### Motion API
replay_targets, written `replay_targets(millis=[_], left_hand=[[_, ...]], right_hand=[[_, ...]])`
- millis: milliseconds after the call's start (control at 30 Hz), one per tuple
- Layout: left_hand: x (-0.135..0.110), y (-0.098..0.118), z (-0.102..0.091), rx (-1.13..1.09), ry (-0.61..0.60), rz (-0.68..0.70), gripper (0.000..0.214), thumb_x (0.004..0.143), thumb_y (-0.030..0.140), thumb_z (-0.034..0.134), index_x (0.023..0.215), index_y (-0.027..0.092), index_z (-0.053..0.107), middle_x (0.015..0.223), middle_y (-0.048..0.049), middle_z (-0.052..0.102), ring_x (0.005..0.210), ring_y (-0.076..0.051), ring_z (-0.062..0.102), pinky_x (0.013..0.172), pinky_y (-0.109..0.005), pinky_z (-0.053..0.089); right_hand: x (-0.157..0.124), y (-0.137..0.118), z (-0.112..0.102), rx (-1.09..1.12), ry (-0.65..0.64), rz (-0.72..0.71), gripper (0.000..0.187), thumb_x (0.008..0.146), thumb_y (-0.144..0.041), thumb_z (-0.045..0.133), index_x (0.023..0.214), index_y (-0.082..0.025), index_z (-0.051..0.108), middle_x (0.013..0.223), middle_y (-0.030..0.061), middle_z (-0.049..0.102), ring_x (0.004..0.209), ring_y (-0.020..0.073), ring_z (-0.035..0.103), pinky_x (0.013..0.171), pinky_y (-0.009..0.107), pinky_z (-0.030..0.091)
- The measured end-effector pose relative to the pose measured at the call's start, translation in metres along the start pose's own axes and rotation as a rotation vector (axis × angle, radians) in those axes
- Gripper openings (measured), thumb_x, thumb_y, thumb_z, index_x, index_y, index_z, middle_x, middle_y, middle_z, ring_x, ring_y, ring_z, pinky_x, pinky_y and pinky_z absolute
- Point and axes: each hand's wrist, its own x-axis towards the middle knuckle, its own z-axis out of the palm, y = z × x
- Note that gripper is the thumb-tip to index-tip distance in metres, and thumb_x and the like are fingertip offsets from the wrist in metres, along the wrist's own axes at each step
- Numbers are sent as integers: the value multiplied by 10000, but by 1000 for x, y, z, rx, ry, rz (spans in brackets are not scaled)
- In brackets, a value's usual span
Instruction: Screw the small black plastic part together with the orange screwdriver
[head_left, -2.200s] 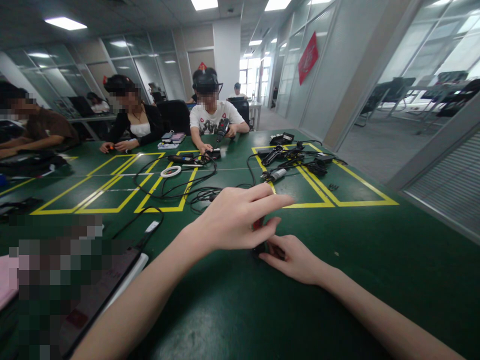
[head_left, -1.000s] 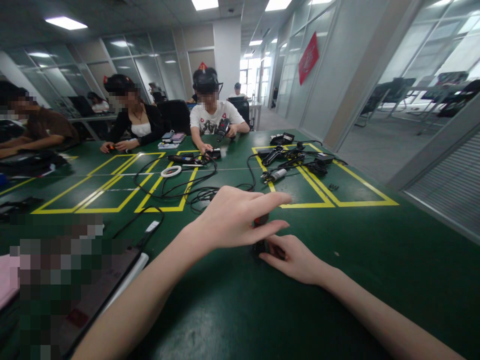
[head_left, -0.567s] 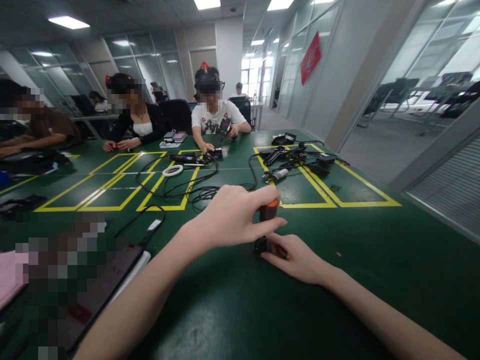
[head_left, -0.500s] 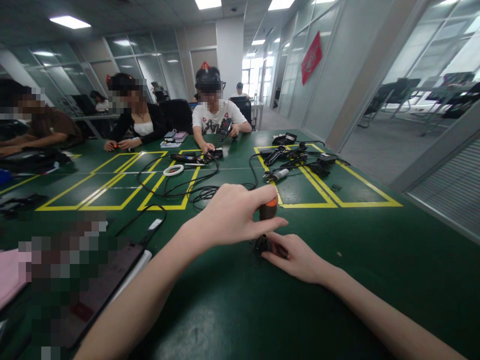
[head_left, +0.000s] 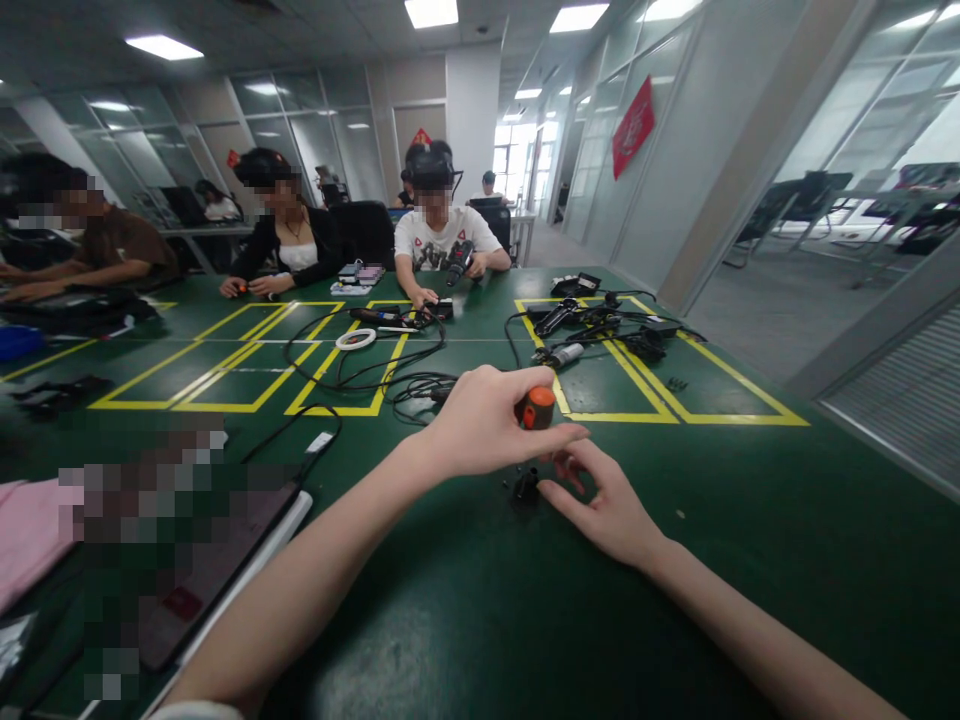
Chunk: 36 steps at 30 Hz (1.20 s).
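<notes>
My left hand (head_left: 487, 420) is closed around a screwdriver (head_left: 538, 408) with an orange and dark handle, held above the table; its shaft is hidden behind the fingers. Just below it, a small black plastic part (head_left: 527, 485) stands on the green tabletop (head_left: 465, 600). Beside that part, to its right, is my right hand (head_left: 600, 500), with thumb and fingers apart and nothing visible between them. The thumb tip is close to the black part; I cannot tell if they touch. Tiny dark bits lie left of the part.
Black cables (head_left: 360, 375), a white ring (head_left: 355, 340) and dark tools (head_left: 559, 315) lie among yellow tape outlines (head_left: 622, 415). A tablet-like device (head_left: 217, 570) is at left. Opposite, a person in a white shirt (head_left: 450, 235) holds a power drill (head_left: 460, 263). More people sit at left.
My left hand has raised and tilted the screwdriver, so its orange end shows more. My right hand's fingers have come away from the black part and spread. The view has shifted slightly.
</notes>
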Motion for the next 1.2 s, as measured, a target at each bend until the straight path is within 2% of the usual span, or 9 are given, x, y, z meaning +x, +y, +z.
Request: replay_targets(millis=[167, 367, 467, 533, 733, 867, 1033, 1100, 1200], left_hand=[[0, -1, 0, -42, -3, -13, 480, 845, 419, 775, 634, 179, 417, 577, 103, 356, 548, -70, 315, 570, -238, 221], [-2, -5, 0, -74, 3, -10, 517, 874, 556, 692, 643, 182, 419, 576, 88, 358, 552, -79, 304, 565, -237, 232], [0, -17, -7, -136, -153, 15, 500, 856, 630, 660, 689, 176, 530, 585, 65, 454, 555, -89, 365, 565, -238, 268], [1, -29, -11, -264, -247, -5, 518, 904, 652, 550, 717, 169, 573, 605, 38, 505, 571, -105, 423, 567, -237, 306], [-5, -62, 9, -563, -144, -192, 543, 978, 589, 312, 771, 165, 580, 584, 5, 553, 545, -131, 478, 592, -255, 412], [-26, -67, 32, -423, -139, -253, 170, 807, 285, 583, 878, 155, 666, 868, -34, 705, 827, -183, 621, 819, -307, 500], [-63, -58, 47, -306, -275, -172, 252, 716, 84, 604, 925, 173, 714, 1085, -47, 734, 1051, -231, 649, 1034, -365, 484], [-74, -54, 51, -292, -272, -125, 296, 735, 70, 635, 991, 183, 731, 1112, -43, 731, 1073, -230, 647, 1055, -360, 474], [-84, -48, 57, -276, -259, -202, 294, 802, 128, 722, 1091, 183, 731, 1146, -62, 733, 1113, -242, 638, 1059, -373, 476]], right_hand=[[14, -17, 1, 56, 9, -55, 58, 876, -248, 719, 866, -196, 696, 747, 9, 666, 582, 135, 554, 513, 237, 442], [30, -24, 4, 91, -13, 28, 299, 911, -305, 689, 644, -186, 626, 538, -32, 549, 499, 119, 488, 502, 244, 395], [34, -25, 3, 103, -67, 60, 335, 929, -369, 670, 652, -187, 623, 567, -14, 586, 524, 127, 495, 515, 252, 394], [35, -26, 1, 121, -107, 96, 329, 928, -390, 672, 673, -187, 631, 578, -11, 607, 525, 124, 493, 513, 249, 389], [40, -27, -5, 186, -200, 148, 310, 917, -391, 671, 688, -186, 637, 578, -16, 620, 521, 120, 497, 525, 249, 396], [45, -28, -9, 242, -313, 185, 331, 946, -403, 637, 695, -186, 640, 585, -13, 614, 550, 132, 542, 559, 258, 421], [48, -27, -10, 302, -434, 181, 369, 1004, -429, 540, 780, -173, 682, 599, -17, 584, 573, 127, 539, 579, 256, 424], [47, -25, -8, 310, -431, 173, 350, 1002, -417, 540, 795, -171, 679, 618, -15, 587, 581, 125, 530, 570, 251, 417], [46, -23, -6, 312, -398, 185, 312, 975, -430, 585, 845, -165, 689, 678, -7, 607, 597, 127, 527, 558, 250, 413]])
